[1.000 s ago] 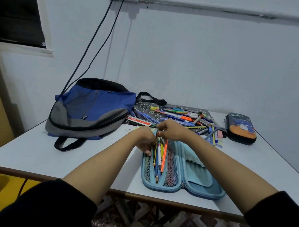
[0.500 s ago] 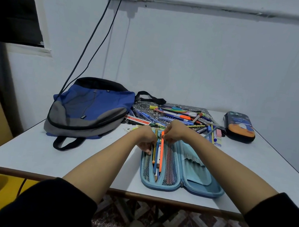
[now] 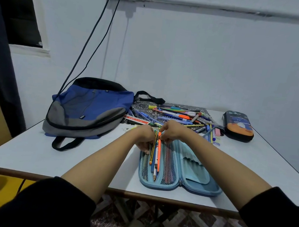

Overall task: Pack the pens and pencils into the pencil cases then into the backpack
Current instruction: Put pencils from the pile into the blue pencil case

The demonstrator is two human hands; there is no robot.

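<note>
A light blue pencil case [image 3: 200, 187] lies open at the table's front edge, with several pencils lying on its left mesh half. My left hand [image 3: 144, 138] grips the far left end of the case, next to a yellow-black pencil [image 3: 153, 149]. My right hand [image 3: 171, 132] pinches the top of an orange pencil [image 3: 158, 156] that lies along the mesh. A pile of loose pens and pencils [image 3: 178, 116] sits behind my hands on a patterned mat. The blue and grey backpack [image 3: 87, 109] lies flat at the left. A second, dark pencil case [image 3: 238, 126] lies closed at the back right.
The white table [image 3: 27, 151] has bare surface at the front left and right. A red ruler [image 3: 136, 119] lies beside the backpack. Two black cables [image 3: 88, 49] hang from a wall socket down behind the backpack. A yellow object stands on the floor at the lower left.
The orange pencil has shifted left across the mesh half, close to the other pencils. My right hand moved left with it; my left hand stays on the case's end.
</note>
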